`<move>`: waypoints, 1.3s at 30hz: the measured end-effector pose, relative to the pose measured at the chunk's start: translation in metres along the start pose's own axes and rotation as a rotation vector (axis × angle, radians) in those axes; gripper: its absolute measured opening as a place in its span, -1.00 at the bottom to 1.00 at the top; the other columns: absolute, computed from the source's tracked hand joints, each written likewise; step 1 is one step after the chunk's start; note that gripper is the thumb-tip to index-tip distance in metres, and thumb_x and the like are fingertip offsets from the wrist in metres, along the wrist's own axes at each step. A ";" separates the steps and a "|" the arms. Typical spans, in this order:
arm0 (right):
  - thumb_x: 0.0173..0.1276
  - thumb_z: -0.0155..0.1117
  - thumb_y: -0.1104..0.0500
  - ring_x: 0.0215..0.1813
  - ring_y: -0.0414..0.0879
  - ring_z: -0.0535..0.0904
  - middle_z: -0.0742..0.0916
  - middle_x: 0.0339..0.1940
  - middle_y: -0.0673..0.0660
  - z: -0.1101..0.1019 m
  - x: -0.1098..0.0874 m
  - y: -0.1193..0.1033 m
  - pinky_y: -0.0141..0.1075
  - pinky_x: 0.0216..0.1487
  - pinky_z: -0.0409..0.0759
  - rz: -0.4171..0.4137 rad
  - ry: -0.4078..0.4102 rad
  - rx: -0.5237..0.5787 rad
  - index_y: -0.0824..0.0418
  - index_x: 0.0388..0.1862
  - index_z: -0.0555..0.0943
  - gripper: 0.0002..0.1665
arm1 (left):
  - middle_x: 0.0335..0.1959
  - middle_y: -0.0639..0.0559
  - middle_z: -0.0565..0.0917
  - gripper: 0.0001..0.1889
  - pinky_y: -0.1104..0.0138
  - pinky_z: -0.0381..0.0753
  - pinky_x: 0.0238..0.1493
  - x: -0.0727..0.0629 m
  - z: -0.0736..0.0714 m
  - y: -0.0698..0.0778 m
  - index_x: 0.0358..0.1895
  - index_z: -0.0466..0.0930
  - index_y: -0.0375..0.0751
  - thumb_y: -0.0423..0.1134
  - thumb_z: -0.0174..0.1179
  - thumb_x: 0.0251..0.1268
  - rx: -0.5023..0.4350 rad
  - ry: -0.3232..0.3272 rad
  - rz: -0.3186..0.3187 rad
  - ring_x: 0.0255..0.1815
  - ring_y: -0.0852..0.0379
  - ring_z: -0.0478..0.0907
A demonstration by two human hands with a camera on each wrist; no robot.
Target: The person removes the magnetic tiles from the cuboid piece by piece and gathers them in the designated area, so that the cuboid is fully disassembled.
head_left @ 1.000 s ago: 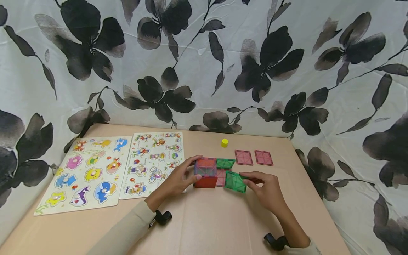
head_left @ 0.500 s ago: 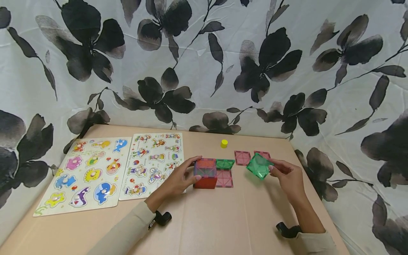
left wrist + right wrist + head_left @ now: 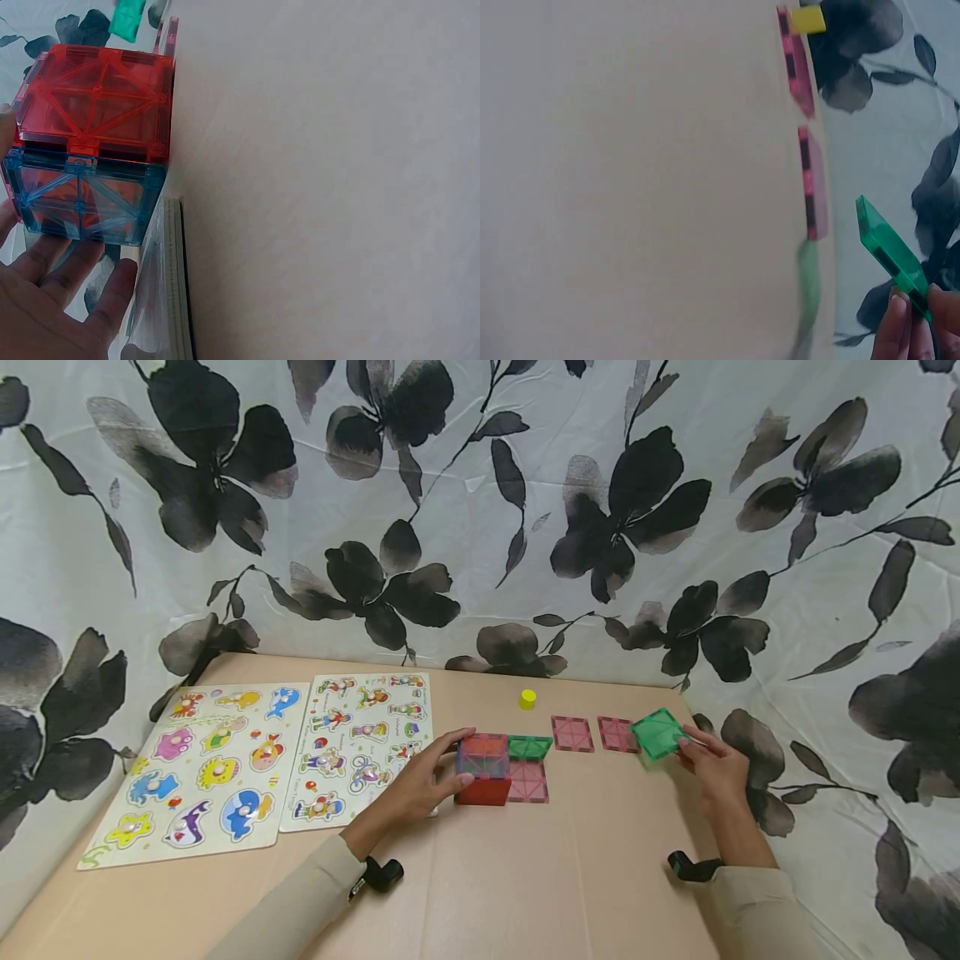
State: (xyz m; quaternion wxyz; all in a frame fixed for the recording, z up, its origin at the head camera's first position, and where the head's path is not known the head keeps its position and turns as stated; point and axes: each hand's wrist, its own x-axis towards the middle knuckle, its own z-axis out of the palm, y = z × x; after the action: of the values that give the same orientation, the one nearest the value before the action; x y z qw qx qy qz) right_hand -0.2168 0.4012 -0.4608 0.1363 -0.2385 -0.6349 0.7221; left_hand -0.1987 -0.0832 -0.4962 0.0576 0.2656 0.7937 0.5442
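My left hand (image 3: 420, 785) holds a cube of see-through magnetic tiles (image 3: 482, 791), thumb at its near side and fingers reaching round to the back. The left wrist view shows the cube's red face (image 3: 94, 101) and a blue face (image 3: 82, 195) with fingers against it. Joined at the cube's right are a flat pink tile (image 3: 528, 782) and, behind it, a tilted green tile (image 3: 529, 747). Over the table's right side, my right hand (image 3: 716, 768) pinches another green magnetic tile (image 3: 656, 734) by its edge, off the surface, as the right wrist view confirms.
Two loose pink tiles (image 3: 572, 733) lie flat toward the back right. Behind them stands a small yellow cylinder (image 3: 527, 698). Two picture puzzle boards (image 3: 202, 777) cover the table's left. A flowered cloth (image 3: 480, 527) hangs along the back and sides.
My right hand has carried the green tile away from beside the cube, rightward and back, past the loose pink tiles. The left hand and cube have stayed put.
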 end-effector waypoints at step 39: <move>0.37 0.55 0.21 0.14 0.21 0.77 0.82 0.16 0.24 0.088 -0.070 0.020 0.01 0.18 0.79 -0.657 -0.341 -0.841 0.13 0.23 0.77 -0.56 | 0.65 0.06 0.35 -0.24 -0.23 0.32 0.63 0.001 0.000 0.000 0.69 0.18 0.13 -0.14 0.32 0.54 0.009 -0.006 -0.020 0.68 -0.12 0.28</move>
State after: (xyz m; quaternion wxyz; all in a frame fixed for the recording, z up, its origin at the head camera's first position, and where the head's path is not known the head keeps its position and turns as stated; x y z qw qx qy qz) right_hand -0.2007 0.2885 -0.4614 0.1429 0.0581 -0.9222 0.3547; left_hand -0.1996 -0.0833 -0.4962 0.0643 0.2593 0.7985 0.5394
